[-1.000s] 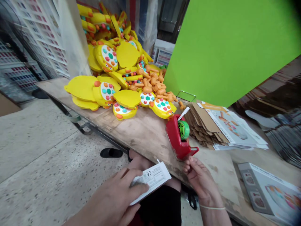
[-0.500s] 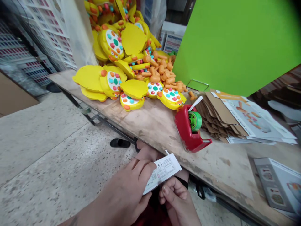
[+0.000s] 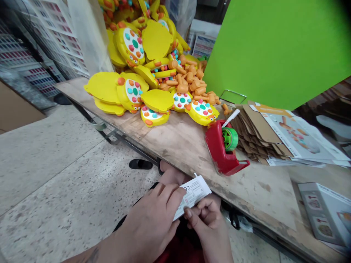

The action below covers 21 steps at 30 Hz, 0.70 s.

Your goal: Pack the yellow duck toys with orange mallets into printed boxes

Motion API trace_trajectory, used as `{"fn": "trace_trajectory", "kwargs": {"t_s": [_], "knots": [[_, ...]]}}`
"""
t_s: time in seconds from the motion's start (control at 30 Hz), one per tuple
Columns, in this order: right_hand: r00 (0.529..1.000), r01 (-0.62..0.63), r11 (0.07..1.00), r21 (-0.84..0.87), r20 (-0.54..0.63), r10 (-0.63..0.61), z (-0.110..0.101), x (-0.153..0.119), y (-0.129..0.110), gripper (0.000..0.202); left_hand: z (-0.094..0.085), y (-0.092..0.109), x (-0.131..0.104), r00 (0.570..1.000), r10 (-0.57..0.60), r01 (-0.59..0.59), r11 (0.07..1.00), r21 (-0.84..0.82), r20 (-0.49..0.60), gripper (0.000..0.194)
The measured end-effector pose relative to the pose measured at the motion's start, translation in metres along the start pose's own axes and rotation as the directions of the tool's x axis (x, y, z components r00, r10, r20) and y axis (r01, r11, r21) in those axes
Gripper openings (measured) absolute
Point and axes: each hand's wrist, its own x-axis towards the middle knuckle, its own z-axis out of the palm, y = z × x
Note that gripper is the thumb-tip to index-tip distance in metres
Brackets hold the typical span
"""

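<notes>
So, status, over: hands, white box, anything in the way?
Left hand gripping white printed box, partly covering it. Right hand, fingers at box's near edge. Red tape dispenser beyond, apart from both hands.

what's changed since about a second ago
The right hand has moved back from the front edge of the red tape dispenser to the near edge of the white box. The left hand kept its hold on it. The dispenser and yellow toys stayed put on the table.
</notes>
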Motion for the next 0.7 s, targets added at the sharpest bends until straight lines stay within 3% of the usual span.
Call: {"fn": "trace_trajectory", "kwargs": {"t_s": [0.13,0.27,0.37,0.43,0.5,0.57,0.63,0.7], "knots": [[1.000,0.012,1.000,-0.007,-0.007,-0.012,0.003,0.003,-0.002,0.055,-0.004,-0.003,0.000,0.998,0.056,-0.058,0.995,0.082,0.018,0.040],[0.999,0.026,0.999,-0.039,0.040,-0.025,0.005,0.002,0.000,0.054,-0.003,-0.009,0.000,0.990,0.129,-0.123,0.988,0.095,-0.053,0.036],[0.994,0.093,0.981,-0.169,0.069,-0.083,0.001,0.003,0.005,0.047,-0.002,-0.014,-0.002,0.973,0.202,-0.190,0.976,0.111,-0.109,0.042],[0.974,0.223,0.920,-0.323,0.101,-0.201,-0.004,0.007,0.010,0.039,-0.001,-0.018,-0.002,0.963,0.243,-0.226,0.964,0.137,-0.120,0.041],[0.897,0.437,0.771,-0.464,0.156,-0.414,-0.009,0.013,0.016,0.032,0.001,-0.020,-0.002,0.957,0.265,-0.245,0.957,0.159,-0.122,0.040],[0.756,0.623,0.570,-0.536,0.224,-0.615,-0.012,0.021,0.021,0.030,0.004,-0.022,0.000,0.958,0.260,-0.239,0.958,0.162,-0.125,0.039],[0.642,0.711,0.420,-0.564,0.276,-0.715,-0.012,0.026,0.024,0.030,0.007,-0.025,0.001,0.966,0.227,-0.208,0.967,0.144,-0.128,0.040],[0.599,0.743,0.357,-0.566,0.325,-0.732,-0.013,0.027,0.025,0.031,0.005,-0.030,0.001,0.979,0.156,-0.141,0.984,0.111,-0.134,0.049]]}}
